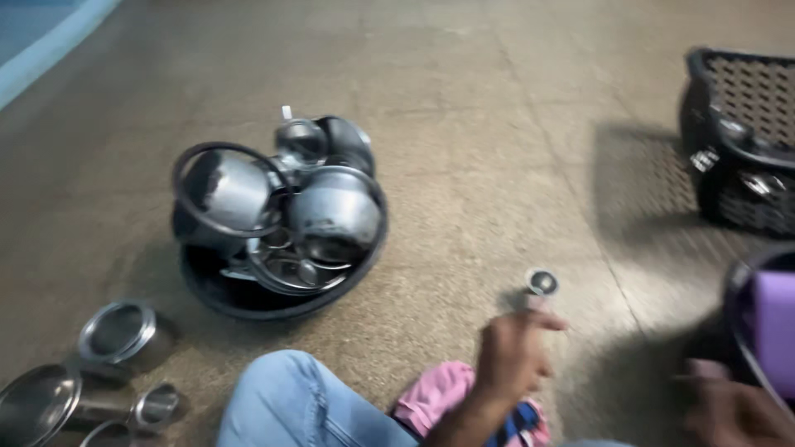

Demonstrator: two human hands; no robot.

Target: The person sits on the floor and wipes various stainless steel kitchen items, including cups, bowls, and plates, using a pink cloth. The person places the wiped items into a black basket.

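My left hand (513,356) is raised over the stone floor, its fingers closed on a small round steel cup (542,283) whose open mouth faces the camera. My right hand (729,407) is blurred at the bottom right, beside the rim of a dark tub (735,290) that has a purple object (774,323) in it. I cannot make out its fingers. My knee in blue jeans (290,406) and a pink cloth (439,396) lie below the left hand.
A black basin (248,305) piled with steel pots (331,215) and lids sits on the floor at centre left. Steel containers (120,331) and a lid (37,401) stand at the bottom left. A black perforated basket (745,99) is at the upper right.
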